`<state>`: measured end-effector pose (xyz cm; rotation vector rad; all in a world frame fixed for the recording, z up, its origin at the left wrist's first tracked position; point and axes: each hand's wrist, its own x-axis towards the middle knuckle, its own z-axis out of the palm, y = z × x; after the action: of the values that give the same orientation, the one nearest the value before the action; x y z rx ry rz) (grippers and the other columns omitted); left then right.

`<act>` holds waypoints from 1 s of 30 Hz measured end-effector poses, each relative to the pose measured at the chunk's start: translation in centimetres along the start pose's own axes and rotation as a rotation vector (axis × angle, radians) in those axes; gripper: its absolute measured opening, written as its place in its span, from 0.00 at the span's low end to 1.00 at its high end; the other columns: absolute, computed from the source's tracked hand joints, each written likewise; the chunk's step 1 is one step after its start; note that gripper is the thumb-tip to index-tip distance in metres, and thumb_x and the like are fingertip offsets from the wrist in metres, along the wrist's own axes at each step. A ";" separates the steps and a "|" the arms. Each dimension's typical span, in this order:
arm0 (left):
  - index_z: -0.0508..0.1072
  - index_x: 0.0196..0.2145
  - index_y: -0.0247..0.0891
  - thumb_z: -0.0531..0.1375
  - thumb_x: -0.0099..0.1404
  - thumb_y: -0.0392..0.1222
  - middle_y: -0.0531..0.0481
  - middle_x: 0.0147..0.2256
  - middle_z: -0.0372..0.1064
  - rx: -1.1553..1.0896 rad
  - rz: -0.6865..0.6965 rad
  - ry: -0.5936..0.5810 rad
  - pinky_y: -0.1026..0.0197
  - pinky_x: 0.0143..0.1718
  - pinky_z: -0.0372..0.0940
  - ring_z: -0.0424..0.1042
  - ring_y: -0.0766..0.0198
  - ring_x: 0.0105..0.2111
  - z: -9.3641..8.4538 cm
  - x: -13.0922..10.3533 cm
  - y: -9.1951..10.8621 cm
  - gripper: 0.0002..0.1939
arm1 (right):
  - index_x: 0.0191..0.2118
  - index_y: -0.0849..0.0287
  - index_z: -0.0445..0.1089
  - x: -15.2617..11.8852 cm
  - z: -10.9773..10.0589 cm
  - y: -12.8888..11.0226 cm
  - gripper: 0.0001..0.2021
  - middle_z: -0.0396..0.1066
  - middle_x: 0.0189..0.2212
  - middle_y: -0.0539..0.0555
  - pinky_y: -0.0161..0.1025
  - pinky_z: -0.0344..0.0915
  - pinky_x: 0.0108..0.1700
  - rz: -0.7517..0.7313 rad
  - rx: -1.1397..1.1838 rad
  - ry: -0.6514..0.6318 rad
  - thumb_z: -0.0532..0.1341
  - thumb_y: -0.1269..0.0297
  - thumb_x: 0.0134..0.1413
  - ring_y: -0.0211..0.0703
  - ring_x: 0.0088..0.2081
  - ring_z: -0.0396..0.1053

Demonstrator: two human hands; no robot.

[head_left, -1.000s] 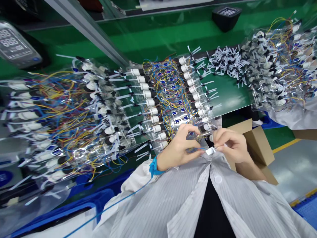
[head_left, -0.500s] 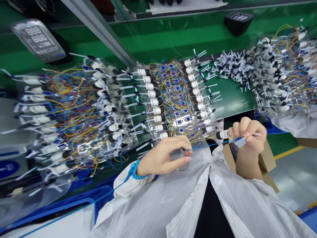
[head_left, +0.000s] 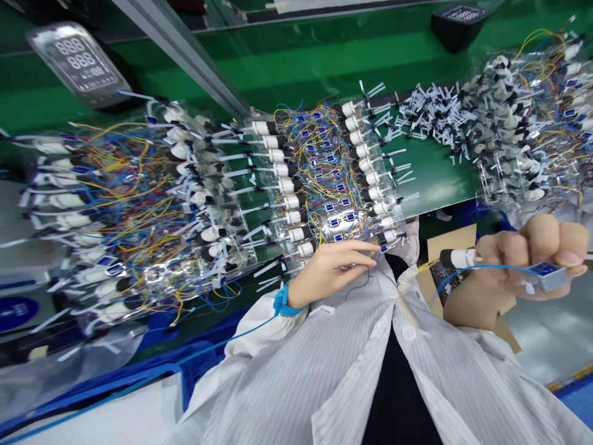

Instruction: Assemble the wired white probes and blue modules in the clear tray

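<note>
My right hand (head_left: 532,256) is closed round a white cylindrical connector (head_left: 461,258) with a black end and a small silver box (head_left: 549,276) with a dark blue face. A blue wire (head_left: 491,267) runs from the box, and yellow wires trail from the connector toward my chest. At the front edge of the bench, my left hand (head_left: 340,269) has its thumb and fingers close together around thin dark wires; its grip is partly hidden. A blue wrist strap (head_left: 283,303) circles my left wrist. Beyond that hand lies a row of wired assemblies (head_left: 333,176) on clear plastic.
More wired assemblies (head_left: 130,198) cover the left of the bench, with others (head_left: 542,136) at the right. A pile of white and black pieces (head_left: 435,114) lies between. Two digital displays (head_left: 81,65) (head_left: 458,28) stand behind. An open cardboard box (head_left: 451,241) is below the edge.
My right hand has moved right and nearer the camera with the connector and silver box. My left hand has shifted slightly; the blue wire no longer stretches between the hands.
</note>
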<state>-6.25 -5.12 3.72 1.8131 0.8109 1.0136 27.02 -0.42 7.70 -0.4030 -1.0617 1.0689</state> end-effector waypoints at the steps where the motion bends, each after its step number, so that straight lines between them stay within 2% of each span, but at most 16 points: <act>1: 0.83 0.45 0.40 0.63 0.73 0.32 0.42 0.50 0.83 0.007 -0.001 0.012 0.55 0.51 0.79 0.83 0.60 0.50 -0.2 -0.1 -0.1 0.09 | 0.31 0.43 0.73 0.1 -0.1 -0.2 0.09 0.55 0.23 0.44 0.41 0.43 0.12 -0.013 -0.018 0.071 0.73 0.54 0.57 0.32 0.14 0.38; 2: 0.83 0.45 0.40 0.63 0.73 0.32 0.42 0.48 0.84 0.000 0.001 -0.012 0.54 0.51 0.79 0.83 0.59 0.48 -0.6 -0.2 -0.1 0.09 | 0.31 0.43 0.73 0.3 -0.2 -0.3 0.10 0.55 0.23 0.44 0.41 0.41 0.12 -0.016 -0.037 0.149 0.73 0.53 0.56 0.31 0.14 0.37; 4: 0.83 0.48 0.41 0.65 0.71 0.35 0.42 0.46 0.84 -0.066 0.011 -0.180 0.52 0.51 0.79 0.83 0.58 0.46 -1.7 -0.3 0.1 0.11 | 0.30 0.43 0.72 0.5 0.2 -0.3 0.12 0.53 0.24 0.44 0.41 0.37 0.12 -0.001 -0.077 0.283 0.76 0.53 0.51 0.31 0.15 0.33; 6: 0.81 0.55 0.41 0.67 0.68 0.40 0.39 0.51 0.82 -0.130 0.012 -0.374 0.48 0.55 0.78 0.82 0.53 0.51 -2.9 -0.2 0.5 0.18 | 0.30 0.45 0.70 0.7 1.3 0.1 0.15 0.49 0.24 0.43 0.40 0.34 0.12 0.015 -0.107 0.336 0.77 0.51 0.48 0.31 0.16 0.31; 7: 0.78 0.60 0.41 0.67 0.67 0.44 0.36 0.56 0.79 -0.141 0.010 -0.415 0.45 0.58 0.76 0.80 0.49 0.55 -3.4 0.0 0.8 0.24 | 0.30 0.46 0.69 0.8 2.0 0.5 0.16 0.47 0.23 0.43 0.39 0.34 0.12 0.031 -0.111 0.329 0.76 0.51 0.49 0.31 0.16 0.31; 10: 0.66 0.72 0.40 0.65 0.69 0.55 0.31 0.70 0.64 -0.154 0.044 -0.344 0.34 0.70 0.64 0.66 0.39 0.70 -3.9 0.9 1.5 0.39 | 0.31 0.49 0.63 1.0 5.0 2.5 0.19 0.47 0.24 0.43 0.34 0.37 0.12 0.128 -0.068 0.261 0.74 0.49 0.55 0.31 0.17 0.35; 12: 0.58 0.76 0.41 0.64 0.70 0.62 0.32 0.73 0.59 -0.227 0.102 -0.323 0.32 0.74 0.56 0.60 0.36 0.73 -3.5 1.6 1.7 0.45 | 0.32 0.51 0.61 1.2 6.9 4.1 0.21 0.49 0.26 0.43 0.32 0.41 0.13 0.193 -0.032 0.247 0.73 0.49 0.58 0.30 0.18 0.39; 14: 0.50 0.79 0.43 0.66 0.68 0.64 0.33 0.69 0.65 -0.340 0.131 -0.368 0.34 0.73 0.57 0.63 0.37 0.71 -2.7 2.2 1.8 0.52 | 0.32 0.52 0.59 1.3 8.3 5.8 0.23 0.51 0.28 0.44 0.31 0.45 0.15 0.236 -0.023 0.275 0.72 0.48 0.60 0.30 0.19 0.42; 16: 0.45 0.80 0.45 0.68 0.67 0.62 0.36 0.62 0.74 -0.409 0.084 -0.392 0.37 0.70 0.63 0.71 0.42 0.66 -1.7 2.7 1.9 0.55 | 0.31 0.53 0.57 1.5 9.0 7.1 0.25 0.51 0.29 0.44 0.31 0.48 0.17 0.264 -0.023 0.319 0.73 0.47 0.59 0.30 0.21 0.42; 18: 0.49 0.79 0.46 0.68 0.69 0.58 0.39 0.57 0.77 -0.358 -0.040 -0.355 0.42 0.65 0.67 0.76 0.47 0.60 -0.8 3.0 2.0 0.50 | 0.31 0.54 0.56 1.5 9.1 8.1 0.26 0.52 0.29 0.44 0.31 0.50 0.19 0.289 -0.039 0.361 0.73 0.47 0.60 0.31 0.21 0.43; 21: 0.64 0.72 0.45 0.68 0.71 0.56 0.41 0.57 0.77 -0.146 -0.204 -0.307 0.46 0.61 0.67 0.77 0.51 0.54 -0.1 3.6 2.6 0.37 | 0.32 0.53 0.56 1.2 8.9 8.9 0.24 0.54 0.31 0.45 0.33 0.53 0.21 0.286 -0.094 0.365 0.70 0.47 0.63 0.31 0.22 0.44; 23: 0.72 0.66 0.44 0.67 0.72 0.56 0.43 0.52 0.80 -0.080 -0.202 -0.377 0.49 0.58 0.66 0.78 0.55 0.50 -0.1 3.9 3.2 0.30 | 0.34 0.52 0.57 1.1 8.7 9.0 0.22 0.56 0.32 0.45 0.34 0.54 0.22 0.247 -0.158 0.302 0.67 0.45 0.66 0.32 0.22 0.45; 25: 0.77 0.59 0.43 0.67 0.73 0.53 0.48 0.44 0.82 -0.088 -0.141 -0.475 0.51 0.56 0.65 0.79 0.59 0.43 -0.5 4.1 3.8 0.22 | 0.35 0.51 0.58 1.1 8.7 8.8 0.20 0.56 0.33 0.46 0.36 0.55 0.22 0.210 -0.222 0.238 0.65 0.44 0.68 0.33 0.22 0.46; 26: 0.79 0.55 0.43 0.66 0.74 0.51 0.50 0.40 0.82 -0.090 -0.121 -0.482 0.53 0.54 0.65 0.79 0.61 0.40 -0.7 4.1 4.0 0.17 | 0.36 0.50 0.59 1.2 8.8 8.6 0.19 0.56 0.33 0.46 0.37 0.55 0.22 0.197 -0.244 0.230 0.64 0.44 0.68 0.33 0.22 0.47; 28: 0.81 0.46 0.41 0.66 0.74 0.48 0.51 0.35 0.80 -0.068 -0.128 -0.356 0.55 0.49 0.66 0.77 0.63 0.36 -1.0 3.9 4.5 0.10 | 0.36 0.50 0.60 1.5 9.3 8.0 0.18 0.55 0.32 0.47 0.37 0.55 0.21 0.173 -0.234 0.255 0.65 0.46 0.68 0.34 0.22 0.47; 30: 0.80 0.44 0.40 0.67 0.73 0.46 0.49 0.38 0.81 -0.038 -0.141 -0.160 0.55 0.48 0.69 0.78 0.61 0.39 -1.0 3.8 5.0 0.08 | 0.35 0.50 0.61 1.7 10.3 7.3 0.16 0.53 0.31 0.46 0.37 0.54 0.20 0.116 -0.168 0.272 0.66 0.52 0.67 0.33 0.21 0.48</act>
<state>-4.78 -3.56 9.66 1.7536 0.8040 0.7783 14.63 2.38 8.16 -0.7316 -0.8955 0.9971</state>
